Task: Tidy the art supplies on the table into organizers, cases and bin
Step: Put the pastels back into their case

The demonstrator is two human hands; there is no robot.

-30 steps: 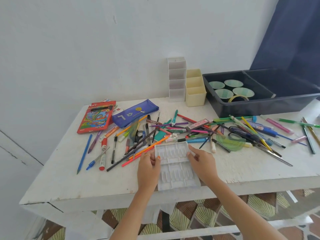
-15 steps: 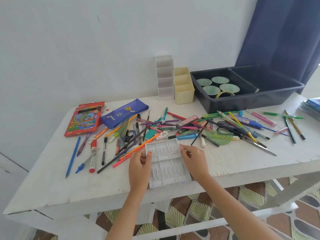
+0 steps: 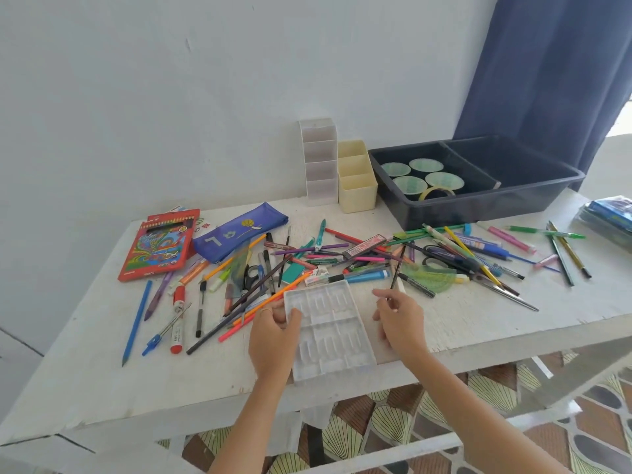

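Clear tray [image 3: 330, 331] sat at the near edge of the tabletop [image 3: 102, 388], left hand [image 3: 273, 340] holding its left rim in a curled grip, right hand [image 3: 400, 323] just beside, grip loose and empty; steadying it flat before loading pens [image 3: 367, 277] seemed wise.

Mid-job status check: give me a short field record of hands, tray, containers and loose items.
left hand: grips the left rim of the white tray, thumb on top
right hand: beside the tray's right edge, fingers relaxed, nothing visibly held
white tray: compartments empty, at the table front edge
organizers: white organizer and cream organizer upright by the wall
dark bin: back right; round green pieces and tape roll in left section
cases: blue pouch, red pencil box, back left
loose: pens and pencils piled mid-table
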